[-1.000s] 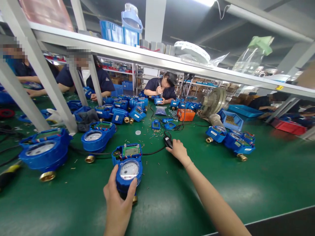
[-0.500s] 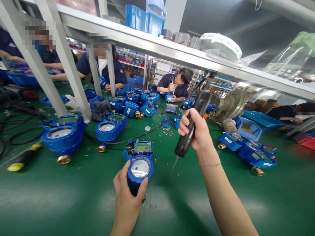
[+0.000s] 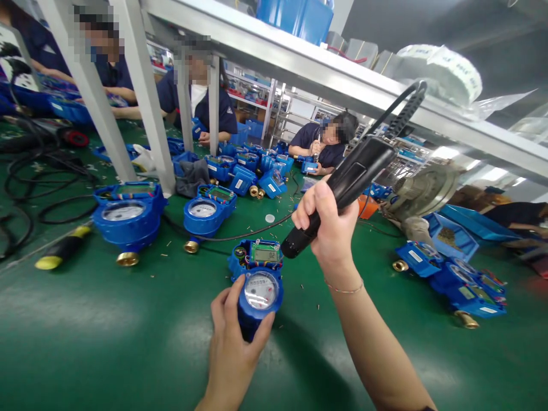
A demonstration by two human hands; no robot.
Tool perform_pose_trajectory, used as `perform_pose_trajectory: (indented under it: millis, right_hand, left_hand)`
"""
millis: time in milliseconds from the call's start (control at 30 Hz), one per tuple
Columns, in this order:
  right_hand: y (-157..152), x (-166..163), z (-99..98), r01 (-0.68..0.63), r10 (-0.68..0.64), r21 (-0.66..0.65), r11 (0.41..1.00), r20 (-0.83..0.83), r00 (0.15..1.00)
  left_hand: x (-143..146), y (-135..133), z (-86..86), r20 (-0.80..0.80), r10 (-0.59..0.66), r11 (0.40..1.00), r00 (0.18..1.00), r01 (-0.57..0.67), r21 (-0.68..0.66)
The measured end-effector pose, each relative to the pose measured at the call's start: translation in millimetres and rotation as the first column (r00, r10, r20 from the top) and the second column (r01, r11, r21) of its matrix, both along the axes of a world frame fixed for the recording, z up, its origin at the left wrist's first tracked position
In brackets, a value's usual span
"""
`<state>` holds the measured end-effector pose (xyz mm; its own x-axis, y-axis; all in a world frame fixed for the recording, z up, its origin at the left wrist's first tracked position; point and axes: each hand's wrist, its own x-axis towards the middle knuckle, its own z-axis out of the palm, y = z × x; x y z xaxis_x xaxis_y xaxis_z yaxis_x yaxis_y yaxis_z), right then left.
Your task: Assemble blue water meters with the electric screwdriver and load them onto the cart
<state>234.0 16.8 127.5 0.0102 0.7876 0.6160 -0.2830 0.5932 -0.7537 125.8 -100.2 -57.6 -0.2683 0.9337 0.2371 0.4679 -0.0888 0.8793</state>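
Observation:
My left hand point(image 3: 237, 337) grips the lower body of a blue water meter point(image 3: 260, 291), thumb on one side and fingers on the other. The meter has a round clear dial and, above it, an uncovered box with a small lit display point(image 3: 268, 254) and coloured wires. My right hand point(image 3: 329, 220) is wrapped round a black corded electric screwdriver point(image 3: 363, 171), held tilted. Its nose points down-left at the right edge of the display box. The bit is mostly out of sight there, so I cannot tell whether it touches a screw.
Two blue meters point(image 3: 128, 214) stand left, near a yellow-black screwdriver point(image 3: 64, 248) and cables. More meters point(image 3: 454, 279) lie right, before a blue bin point(image 3: 451, 237) of small parts. A metal shelf point(image 3: 299, 63) crosses overhead on posts. Co-workers point(image 3: 323, 142) sit beyond. Loose screws dot the green tabletop.
The electric screwdriver has moved left and tilted further over, bringing its nose from open space beside the meter to the display box. My left hand keeps its hold. The camera view has shifted.

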Motion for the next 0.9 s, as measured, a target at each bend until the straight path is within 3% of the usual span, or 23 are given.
perform_pose_trajectory:
  millis: [433,633,800,900]
  right_hand:
    - [2,2,-8.2,-0.036,0.036,0.001,0.999,-0.021,0.999]
    - [1,2,-7.5,-0.134,0.134,0.012,0.991,0.021,0.991]
    - [10,13,4.8,-0.205,0.205,-0.011,0.979,0.074,0.976]
    - [24,15,21.1,-0.164,0.165,-0.031,0.986,0.069,0.984]
  left_hand:
    - [2,-2,7.8,-0.005,0.026,1.000,1.000,-0.026,-0.015]
    - [5,-2,13.4,0.042,0.070,0.998,0.997,-0.070,-0.011]
    - [4,-2,9.4,0.033,0.038,0.999,0.999,-0.039,0.026]
    - [5,-4,7.8,0.047,0.035,0.999,0.998,-0.036,0.022]
